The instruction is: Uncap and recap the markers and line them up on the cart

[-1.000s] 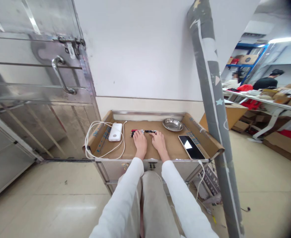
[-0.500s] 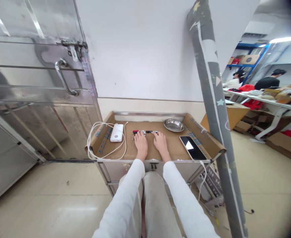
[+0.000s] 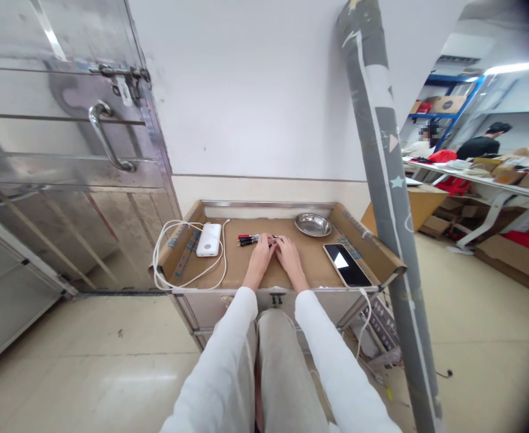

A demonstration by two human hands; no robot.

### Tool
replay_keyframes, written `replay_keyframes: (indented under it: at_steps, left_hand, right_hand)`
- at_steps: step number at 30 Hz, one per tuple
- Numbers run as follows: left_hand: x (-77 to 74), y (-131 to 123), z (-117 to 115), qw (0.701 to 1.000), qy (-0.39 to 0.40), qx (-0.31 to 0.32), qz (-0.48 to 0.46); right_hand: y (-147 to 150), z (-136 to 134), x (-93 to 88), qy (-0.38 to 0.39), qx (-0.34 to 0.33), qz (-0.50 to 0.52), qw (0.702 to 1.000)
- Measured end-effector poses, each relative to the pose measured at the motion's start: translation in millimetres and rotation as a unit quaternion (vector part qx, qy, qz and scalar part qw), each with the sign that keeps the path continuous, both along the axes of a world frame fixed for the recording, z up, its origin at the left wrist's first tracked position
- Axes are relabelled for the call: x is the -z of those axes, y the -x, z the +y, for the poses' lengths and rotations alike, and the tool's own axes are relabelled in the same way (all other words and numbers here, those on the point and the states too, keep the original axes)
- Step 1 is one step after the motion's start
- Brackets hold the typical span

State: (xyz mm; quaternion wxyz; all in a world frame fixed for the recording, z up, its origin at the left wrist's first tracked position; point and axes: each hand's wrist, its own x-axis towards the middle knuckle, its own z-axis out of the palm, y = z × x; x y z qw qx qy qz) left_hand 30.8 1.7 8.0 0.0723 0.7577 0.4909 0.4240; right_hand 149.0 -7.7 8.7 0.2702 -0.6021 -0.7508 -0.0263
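Observation:
Several slim pens (image 3: 247,239) with red and black ends lie side by side on the brown cardboard-covered tabletop (image 3: 241,264). My left hand (image 3: 261,254) is closed over their right-hand part, with the coloured ends sticking out to its left. Touching or almost touching it, my right hand (image 3: 288,252) has its fingers closed at the right ends of the pens. A dark piece of a pen shows just above the right fingertips. The fingers hide the middle of the pens.
A white power bank (image 3: 209,239) with a looped white cable lies left. A metal dish (image 3: 313,225) stands at the back right, and a phone (image 3: 346,264) in front of it. A long grey wrapped roll (image 3: 384,150) leans on the wall. Two people sit far right.
My right hand has moved left with its pen, up to my left hand. The left hand has shifted rightward along the pens, so their red and black ends now show more.

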Motion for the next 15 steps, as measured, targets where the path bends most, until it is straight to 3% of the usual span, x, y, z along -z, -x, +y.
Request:
replay_keyframes:
  at_steps: [4,8,15]
  left_hand:
    - [-0.3,-0.4,-0.2,0.996,-0.058,0.026,-0.061]
    - [0.2,0.0,0.1,0.994,-0.062,0.039,-0.084]
    - [-2.3,1.0,-1.0,0.992,-0.075,0.007,-0.105]
  right_hand:
    - [-3.5,1.7,7.3,-0.021,-0.003,0.02,1.0]
    - [-6.4,7.8,14.6,-0.035,-0.033,0.064,0.997]
    - [-8.2,15.4,21.4,-0.043,-0.053,0.126,0.99]
